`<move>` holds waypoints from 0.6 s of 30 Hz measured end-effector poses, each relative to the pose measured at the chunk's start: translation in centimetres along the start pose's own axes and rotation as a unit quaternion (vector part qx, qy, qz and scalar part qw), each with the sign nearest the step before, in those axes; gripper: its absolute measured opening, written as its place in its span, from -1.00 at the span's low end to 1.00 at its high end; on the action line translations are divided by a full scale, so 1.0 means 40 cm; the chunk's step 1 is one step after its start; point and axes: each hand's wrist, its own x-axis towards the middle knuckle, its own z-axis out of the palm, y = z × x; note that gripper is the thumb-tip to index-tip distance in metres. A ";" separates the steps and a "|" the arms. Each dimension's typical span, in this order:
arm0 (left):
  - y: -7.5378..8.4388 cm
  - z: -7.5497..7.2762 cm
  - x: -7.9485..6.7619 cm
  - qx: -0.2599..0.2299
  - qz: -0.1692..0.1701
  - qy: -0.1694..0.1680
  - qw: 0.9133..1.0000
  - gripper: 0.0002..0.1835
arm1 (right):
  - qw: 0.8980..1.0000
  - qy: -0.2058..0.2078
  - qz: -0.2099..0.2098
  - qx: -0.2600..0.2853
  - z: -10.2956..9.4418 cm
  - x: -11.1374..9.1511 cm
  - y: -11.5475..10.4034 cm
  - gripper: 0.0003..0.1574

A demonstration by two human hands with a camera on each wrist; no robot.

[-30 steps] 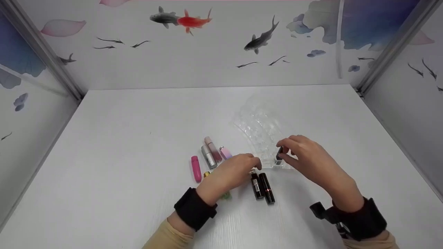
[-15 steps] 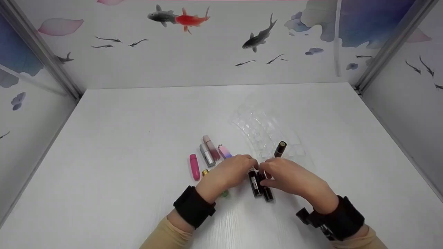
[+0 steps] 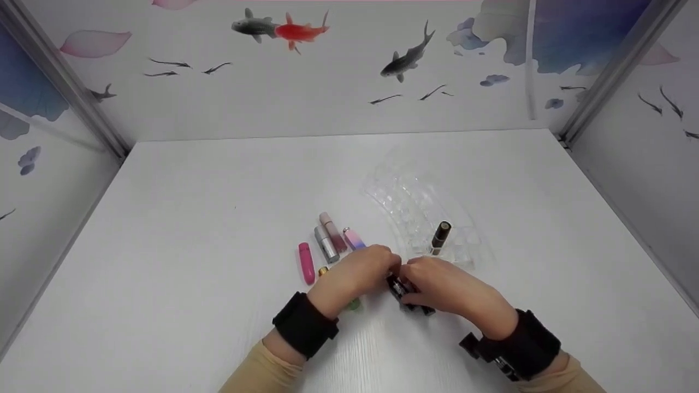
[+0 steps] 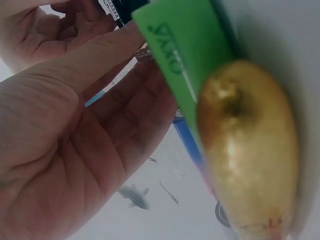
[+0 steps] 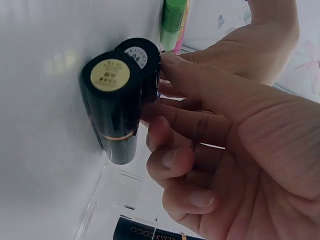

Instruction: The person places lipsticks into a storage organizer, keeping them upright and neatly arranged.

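My right hand [image 3: 445, 284] pinches a black lipstick tube [image 5: 136, 59], its end marked 04, between thumb and fingers. Right beside it on the table lies a second black lipstick [image 5: 110, 97] with a gold band. My left hand [image 3: 357, 273] is low over the table at the far end of the held tube. In the left wrist view its thumb and fingers come near a small clear-looking end, but the fingertips are partly hidden by a green tube [image 4: 185, 50]. A gold-capped tube [image 4: 247, 150] lies close to that wrist.
A clear compartment organizer [image 3: 409, 202] stands beyond my hands, with one dark lipstick [image 3: 441, 236] upright at its near end. Left of my left hand lie a hot pink tube [image 3: 306, 263], a silver tube [image 3: 326, 244], a lip gloss [image 3: 334, 232] and a pink-to-blue tube [image 3: 354, 238].
The right hand has let go of the dark lipstick, now standing in the organizer, and has come left and nearer to take a black tube, which has tilted. The left hand has hardly moved.
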 end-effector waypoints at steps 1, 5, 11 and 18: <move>0.000 -0.003 0.000 -0.001 0.001 -0.003 1.000 -0.83 | 1.000 0.000 -0.002 0.001 0.002 0.002 0.001 -0.69; -0.004 -0.024 -0.008 -0.025 0.008 -0.004 1.000 -0.85 | 1.000 0.012 0.002 0.009 0.006 0.008 0.006 -0.75; -0.017 -0.056 -0.021 -0.113 0.016 0.032 0.993 -0.74 | 0.997 0.061 0.035 0.011 0.001 0.011 0.013 -0.79; -0.016 -0.068 -0.016 -0.179 0.024 0.102 0.978 -0.71 | 0.991 0.115 0.063 0.026 -0.015 0.011 0.024 -0.84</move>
